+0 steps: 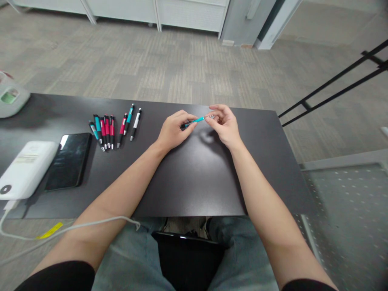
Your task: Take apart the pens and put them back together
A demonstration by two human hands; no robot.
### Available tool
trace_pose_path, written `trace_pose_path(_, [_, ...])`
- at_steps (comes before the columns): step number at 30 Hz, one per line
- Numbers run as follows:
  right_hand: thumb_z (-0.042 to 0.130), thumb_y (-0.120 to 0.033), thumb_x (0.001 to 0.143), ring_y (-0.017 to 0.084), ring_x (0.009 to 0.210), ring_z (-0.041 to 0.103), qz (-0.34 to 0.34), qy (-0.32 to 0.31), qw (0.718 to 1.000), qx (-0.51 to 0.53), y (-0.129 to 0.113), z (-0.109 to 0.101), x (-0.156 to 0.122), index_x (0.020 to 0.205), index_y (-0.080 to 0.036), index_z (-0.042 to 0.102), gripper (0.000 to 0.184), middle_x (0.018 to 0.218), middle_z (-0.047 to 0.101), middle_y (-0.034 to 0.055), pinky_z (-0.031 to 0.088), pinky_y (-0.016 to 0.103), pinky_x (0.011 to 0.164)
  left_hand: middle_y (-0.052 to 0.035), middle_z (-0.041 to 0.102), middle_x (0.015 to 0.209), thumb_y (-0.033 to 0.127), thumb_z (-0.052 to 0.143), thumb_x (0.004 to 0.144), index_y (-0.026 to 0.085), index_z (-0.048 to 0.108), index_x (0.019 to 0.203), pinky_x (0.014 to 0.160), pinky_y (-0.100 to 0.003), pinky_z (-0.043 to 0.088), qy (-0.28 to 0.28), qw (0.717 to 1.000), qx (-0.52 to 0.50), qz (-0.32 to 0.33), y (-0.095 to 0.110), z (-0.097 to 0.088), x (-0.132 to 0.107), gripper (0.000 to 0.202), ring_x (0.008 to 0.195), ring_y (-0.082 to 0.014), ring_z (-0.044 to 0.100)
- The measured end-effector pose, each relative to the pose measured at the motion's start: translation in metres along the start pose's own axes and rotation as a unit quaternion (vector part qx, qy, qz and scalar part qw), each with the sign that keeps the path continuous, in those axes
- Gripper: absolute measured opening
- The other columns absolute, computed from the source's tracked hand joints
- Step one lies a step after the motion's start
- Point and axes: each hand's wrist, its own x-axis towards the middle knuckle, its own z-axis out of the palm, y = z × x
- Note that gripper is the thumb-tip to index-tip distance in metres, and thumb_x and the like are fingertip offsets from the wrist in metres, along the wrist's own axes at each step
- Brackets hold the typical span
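Observation:
A teal pen (pixel 199 119) with a black section is held a little above the dark tabletop, lying nearly level between both hands. My left hand (pixel 176 128) is closed around its black end, with thumb and fingers pinching it. At the other end, thumb and fingertips of my right hand (pixel 224 126) pinch the pen, where a small silvery part shows; its exact shape is too small to make out. Left of my hands lie a white pen (pixel 136 124), a teal pen (pixel 129 119) and a red pen (pixel 122 129), side by side.
Further left is a tight row of several red and teal pens (pixel 107 131). A black phone (pixel 69 161) and a white power bank (pixel 28 169) with a cable (pixel 91 223) lie near the left side. A pale device (pixel 12 97) stands at the far left corner of the table (pixel 194 182).

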Motion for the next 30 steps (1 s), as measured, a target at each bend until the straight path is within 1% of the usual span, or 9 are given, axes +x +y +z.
trace_pose_path(3, [0.115, -0.077, 0.081, 0.020, 0.073, 0.059, 0.003, -0.021, 1.000, 0.002, 0.003, 0.001, 0.000, 0.128, -0.036, 0.074, 0.075, 0.106, 0.084, 0.0007, 0.059, 0.039, 0.067, -0.0060, 0.085, 0.107, 0.045, 0.083, 0.116, 0.030, 0.089, 0.116, 0.100, -0.046, 0.068, 0.029, 1.000, -0.001, -0.008, -0.003, 0.001, 0.001, 0.016, 0.104, -0.0284, 0.079])
trace_pose_path(7, [0.117, -0.076, 0.077, 0.018, 0.071, 0.056, -0.001, -0.036, 0.999, -0.001, 0.007, 0.002, -0.002, 0.126, -0.035, 0.075, 0.077, 0.107, 0.084, 0.0007, 0.058, 0.039, 0.067, -0.0074, 0.084, 0.114, 0.054, 0.075, 0.124, 0.030, 0.079, 0.129, 0.103, -0.045, 0.069, 0.118, 0.992, -0.011, -0.039, -0.022, 0.002, 0.007, 0.025, 0.108, -0.0277, 0.080])
trace_pose_path(10, [0.115, -0.075, 0.078, 0.020, 0.072, 0.055, 0.003, -0.049, 0.999, -0.012, 0.008, 0.002, -0.004, 0.119, -0.034, 0.077, 0.070, 0.099, 0.078, -0.0006, 0.057, 0.041, 0.069, -0.0052, 0.079, 0.110, 0.058, 0.070, 0.128, 0.032, 0.071, 0.138, 0.100, -0.045, 0.067, 0.156, 0.986, -0.003, -0.067, -0.041, 0.001, 0.010, 0.028, 0.103, -0.0271, 0.079])
trace_pose_path(12, [0.114, -0.075, 0.080, 0.020, 0.072, 0.054, 0.005, -0.063, 0.998, -0.021, 0.008, 0.002, -0.005, 0.117, -0.034, 0.077, 0.066, 0.094, 0.074, -0.0018, 0.056, 0.041, 0.070, -0.0026, 0.074, 0.103, 0.054, 0.071, 0.127, 0.033, 0.068, 0.137, 0.098, -0.045, 0.065, 0.165, 0.983, 0.005, -0.084, -0.050, 0.000, 0.010, 0.024, 0.098, -0.0269, 0.076])
trace_pose_path(14, [0.112, -0.075, 0.082, 0.020, 0.071, 0.053, 0.003, -0.073, 0.997, -0.025, 0.009, 0.001, -0.005, 0.116, -0.034, 0.078, 0.064, 0.091, 0.071, -0.0025, 0.055, 0.041, 0.070, 0.0005, 0.067, 0.095, 0.045, 0.077, 0.122, 0.032, 0.068, 0.131, 0.097, -0.045, 0.062, 0.154, 0.983, 0.009, -0.101, -0.053, 0.000, 0.009, 0.018, 0.091, -0.0259, 0.072])
trace_pose_path(17, [0.110, -0.076, 0.085, 0.020, 0.070, 0.053, 0.000, -0.079, 0.997, -0.027, 0.010, -0.001, -0.006, 0.117, -0.033, 0.078, 0.062, 0.090, 0.069, -0.0026, 0.054, 0.040, 0.070, 0.0044, 0.062, 0.089, 0.036, 0.091, 0.105, 0.030, 0.070, 0.128, 0.101, -0.046, 0.058, 0.106, 0.988, 0.032, -0.108, -0.051, 0.001, 0.005, 0.032, 0.087, -0.0247, 0.068])
trace_pose_path(21, [0.112, -0.079, 0.082, 0.020, 0.069, 0.053, 0.009, -0.077, 0.997, -0.030, 0.009, -0.001, -0.006, 0.115, -0.033, 0.078, 0.066, 0.088, 0.070, -0.0029, 0.053, 0.040, 0.067, 0.0030, 0.069, 0.095, 0.042, 0.106, 0.090, 0.030, 0.077, 0.130, 0.106, -0.049, 0.051, 0.055, 0.994, 0.061, -0.076, -0.050, 0.001, 0.002, 0.051, 0.094, -0.0281, 0.069])
trace_pose_path(26, [0.112, -0.082, 0.079, 0.019, 0.067, 0.052, 0.005, -0.074, 0.997, -0.019, 0.006, 0.001, -0.007, 0.113, -0.033, 0.080, 0.068, 0.086, 0.071, -0.0033, 0.053, 0.040, 0.067, -0.0017, 0.075, 0.095, 0.052, 0.110, 0.089, 0.031, 0.081, 0.115, 0.101, -0.049, 0.045, 0.046, 0.993, 0.081, -0.073, -0.058, 0.003, 0.001, 0.045, 0.093, -0.0320, 0.068])
trace_pose_path(30, [0.112, -0.080, 0.082, 0.019, 0.068, 0.053, 0.007, -0.076, 0.997, -0.024, 0.010, 0.001, -0.007, 0.113, -0.033, 0.080, 0.065, 0.086, 0.072, -0.0033, 0.054, 0.039, 0.068, -0.0021, 0.078, 0.098, 0.064, 0.111, 0.092, 0.030, 0.082, 0.117, 0.103, -0.050, 0.045, 0.048, 0.994, 0.070, -0.073, -0.049, 0.002, 0.002, 0.051, 0.094, -0.0311, 0.068])
